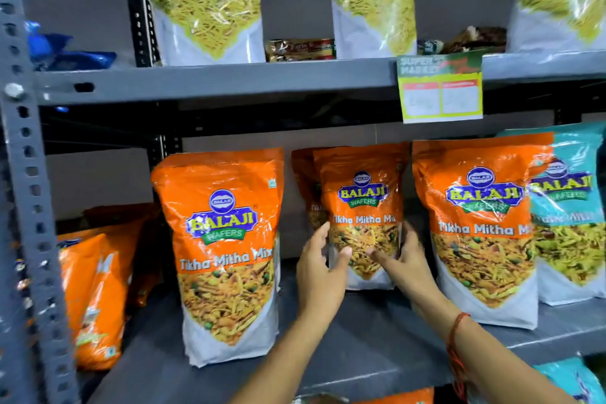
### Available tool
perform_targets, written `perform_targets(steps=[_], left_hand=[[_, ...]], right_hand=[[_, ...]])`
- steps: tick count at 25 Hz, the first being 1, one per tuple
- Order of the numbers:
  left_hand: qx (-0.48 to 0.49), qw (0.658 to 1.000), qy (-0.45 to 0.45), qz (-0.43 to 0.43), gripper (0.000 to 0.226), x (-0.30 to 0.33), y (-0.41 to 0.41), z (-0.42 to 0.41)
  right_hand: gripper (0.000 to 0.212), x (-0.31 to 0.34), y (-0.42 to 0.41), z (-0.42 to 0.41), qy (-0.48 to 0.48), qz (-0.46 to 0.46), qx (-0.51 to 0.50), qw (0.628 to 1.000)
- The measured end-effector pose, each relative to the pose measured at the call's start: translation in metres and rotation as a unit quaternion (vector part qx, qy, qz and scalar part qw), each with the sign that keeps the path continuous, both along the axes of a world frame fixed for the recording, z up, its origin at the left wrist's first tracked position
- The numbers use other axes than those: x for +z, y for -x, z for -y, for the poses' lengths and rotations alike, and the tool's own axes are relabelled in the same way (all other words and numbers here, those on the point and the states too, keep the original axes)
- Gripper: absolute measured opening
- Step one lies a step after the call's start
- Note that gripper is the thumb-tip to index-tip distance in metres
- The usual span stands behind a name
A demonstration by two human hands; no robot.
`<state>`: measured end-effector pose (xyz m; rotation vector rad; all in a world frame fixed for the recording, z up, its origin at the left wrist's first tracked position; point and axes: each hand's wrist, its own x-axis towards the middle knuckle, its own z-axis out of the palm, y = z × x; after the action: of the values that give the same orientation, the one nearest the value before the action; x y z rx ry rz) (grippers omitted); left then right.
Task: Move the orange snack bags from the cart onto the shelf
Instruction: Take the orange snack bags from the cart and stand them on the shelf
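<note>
Fingers of both hands press the lower sides of one orange snack bag [362,216], standing upright toward the back of the grey shelf [370,348].

Left hand [319,267] cups the bag's left edge with the thumb laid across the front; right hand [405,261] mirrors it on the right edge, thumb forward, fingers wrapped behind out of sight. The pouch looks light, soft and crinkly, its glossy film likely slippery and its contents crushable, so a gentle hold low on both sides, where it is fullest, seems best. Four orange bags stand upright along the shelf: a front-left bag [226,249], the held one, another [306,187] tucked behind it, and a right-hand bag [482,226]. At least two more lie slumped at the left end [95,292]. The cart is not in view.
</note>
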<state>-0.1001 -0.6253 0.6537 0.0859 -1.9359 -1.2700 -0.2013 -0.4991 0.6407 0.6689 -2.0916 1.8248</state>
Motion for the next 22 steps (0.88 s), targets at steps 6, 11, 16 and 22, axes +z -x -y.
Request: perform_targets(steps=[6,11,16,22], left_hand=[[-0.006,0.968,-0.123,0.22,0.096,-0.019,0.068,0.021],[-0.025,0.972,-0.126,0.195,0.068,-0.035,0.072,0.034],[0.071,0.982,-0.082,0.152,0.075,-0.032,0.059,0.032],[0.139,0.978,-0.046,0.146,0.071,-0.035,0.053,0.027]], right_hand=[[0.11,-0.023,0.043,-0.005,-0.069,0.104,0.129,0.984],[0.109,-0.029,0.049,-0.002,-0.069,0.082,0.14,0.984],[0.1,-0.027,0.05,0.007,-0.062,0.097,0.169,0.979],[0.095,-0.021,0.059,0.015,-0.076,0.141,0.223,0.962]])
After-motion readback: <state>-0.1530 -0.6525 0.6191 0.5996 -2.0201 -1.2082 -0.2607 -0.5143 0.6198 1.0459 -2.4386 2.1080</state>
